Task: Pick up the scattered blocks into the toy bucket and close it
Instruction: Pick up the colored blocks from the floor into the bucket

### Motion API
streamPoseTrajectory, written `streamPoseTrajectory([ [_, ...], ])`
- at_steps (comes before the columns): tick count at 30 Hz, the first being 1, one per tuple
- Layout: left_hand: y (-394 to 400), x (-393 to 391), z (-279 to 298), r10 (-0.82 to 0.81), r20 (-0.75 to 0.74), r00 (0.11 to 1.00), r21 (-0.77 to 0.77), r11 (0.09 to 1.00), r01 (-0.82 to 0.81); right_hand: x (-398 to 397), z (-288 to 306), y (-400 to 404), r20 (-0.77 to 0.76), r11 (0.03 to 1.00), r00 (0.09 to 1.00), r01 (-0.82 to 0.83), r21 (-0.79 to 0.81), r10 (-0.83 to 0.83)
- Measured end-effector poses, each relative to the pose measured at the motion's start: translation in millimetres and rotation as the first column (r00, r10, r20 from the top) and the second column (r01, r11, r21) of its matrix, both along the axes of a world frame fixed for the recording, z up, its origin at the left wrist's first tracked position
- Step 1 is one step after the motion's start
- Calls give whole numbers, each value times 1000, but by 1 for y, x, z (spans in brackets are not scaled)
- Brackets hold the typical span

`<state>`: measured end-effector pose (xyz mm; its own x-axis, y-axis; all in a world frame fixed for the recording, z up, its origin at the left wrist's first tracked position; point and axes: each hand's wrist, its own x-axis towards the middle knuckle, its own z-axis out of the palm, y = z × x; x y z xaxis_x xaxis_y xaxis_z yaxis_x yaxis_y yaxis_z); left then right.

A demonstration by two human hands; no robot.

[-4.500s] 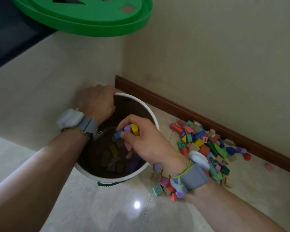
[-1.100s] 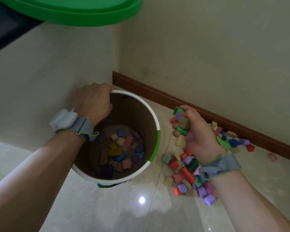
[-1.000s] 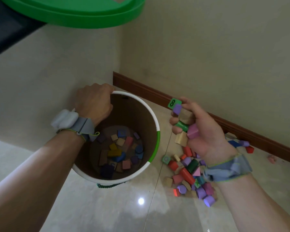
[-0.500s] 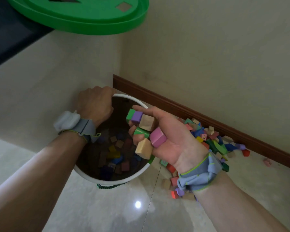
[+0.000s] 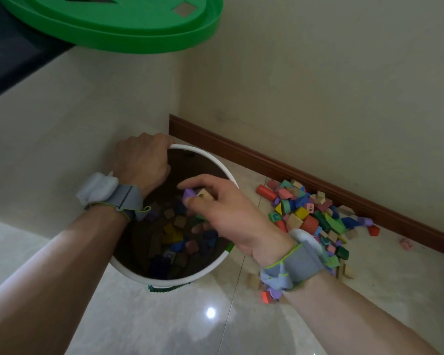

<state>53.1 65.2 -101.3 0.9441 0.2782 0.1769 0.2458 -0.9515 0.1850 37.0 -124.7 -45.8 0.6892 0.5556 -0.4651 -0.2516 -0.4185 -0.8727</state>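
Glossy tile floor (image 5: 164,324), room corner w/ brown baseboard (image 5: 292,167). Right hand (image 5: 226,213) palm-down over toy bucket (image 5: 228,172) mouth, fingers curled round a purple block (image 5: 189,194) & a tan block (image 5: 204,194). Left hand (image 5: 141,160) grips bucket's far rim. Many blocks inside; scattered blocks (image 5: 315,219) piled on floor just right of bucket. Green lid (image 5: 128,26) overhead.

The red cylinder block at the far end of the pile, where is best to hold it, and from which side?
Pinch the red cylinder across its round sides at mid-length, coming from above. It lies on its side at the pile's edge; its left end faces bare floor, while blocks crowd its right end.
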Motion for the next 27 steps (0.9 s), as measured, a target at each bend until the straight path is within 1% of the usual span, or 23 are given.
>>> streamPoseTrajectory([
  [1, 0, 0, 0, 3, 1, 1000, 4, 1000, -3, -1, -1, -1, 204, 986, 970, -105, -132, 130],
  [2, -1, 0, 0, 4, 3, 1000, 6, 1000, -4, -3, -4, -1, 375, 946, 886, -175, -273, 273],
  [3, -1, 0, 0, 5, 5, 1000, 5, 1000, -5, -5, -7, -1, 494, 896, 778, -192, -401, 388],
  [4, -1, 0, 0, 3, 7, 1000, 4, 1000, -3, -7, -10, 1, 562, 852, 685, -170, -495, 463],
  [5, -1, 0, 0, 1, 7, 1000, 7, 1000, -1, -9, -13, 2, 602, 823, 617, -136, -552, 506],
  [6, -1, 0, 0, 0, 9, 1000, 13, 1000, 0, -10, -15, 4, 626, 805, 571, -107, -584, 531],
  [9, -2, 0, 1, 4, 14, 1000, 28, 1000, -4, -11, -20, 7, 676, 796, 482, -80, -600, 558],
  [11, -3, 0, 2, 10, 6, 1000, 28, 1000, -10, -8, -20, 5, 693, 809, 462, -100, -579, 553],
  [13, -3, 2, 2, 17, -28, 999, 34, 999, -16, -4, -21, 2, 701, 828, 466, -144, -542, 540],
  [15, -3, 3, 2, 22, -51, 998, 38, 999, -21, -1, -21, 0, 740, 878, 484, -159, -452, 468],
  [16, -4, 5, 2, 28, -53, 998, 30, 999, -27, -1, -20, -1, 784, 925, 496, -137, -354, 374],
  [17, -5, 4, 3, 38, -52, 998, 24, 999, -37, -2, -19, -3, 839, 974, 496, -81, -212, 223],
  [18, -6, 5, 3, 44, -50, 998, 24, 999, -43, 1, -20, -6, 884, 999, 466, 12, -38, 28],
  [19, -8, 7, 3, 45, -46, 998, 28, 999, -44, 6, -24, -12, 902, 985, 401, 125, 116, -157],
  [20, -9, 8, 3, 46, -37, 998, 30, 999, -45, 15, -30, -18, 902, 947, 322, 236, 218, -288],
  [21, -11, 10, 3, 49, -28, 998, 30, 998, -48, 29, -39, -27, 900, 906, 257, 336, 258, -351],
  [22, -12, 12, 3, 49, -22, 999, 31, 998, -48, 44, -50, -36, 908, 876, 228, 422, 232, -351],
  [23, -13, 15, 3, 44, -17, 999, 32, 999, -43, 60, -66, -46, 923, 857, 239, 493, 152, -301],
  [24, -15, 17, 3, 35, -13, 999, 30, 999, -35, 76, -85, -57, 933, 838, 285, 545, 29, -218],
  [25, -16, 20, 2, 27, -9, 1000, 24, 999, -26, 88, -105, -69, 927, 810, 355, 574, -115, -120],
  [27, -19, 27, -1, 7, 3, 1000, 9, 1000, -7, 111, -147, -94, 856, 721, 508, 559, -410, 93],
])
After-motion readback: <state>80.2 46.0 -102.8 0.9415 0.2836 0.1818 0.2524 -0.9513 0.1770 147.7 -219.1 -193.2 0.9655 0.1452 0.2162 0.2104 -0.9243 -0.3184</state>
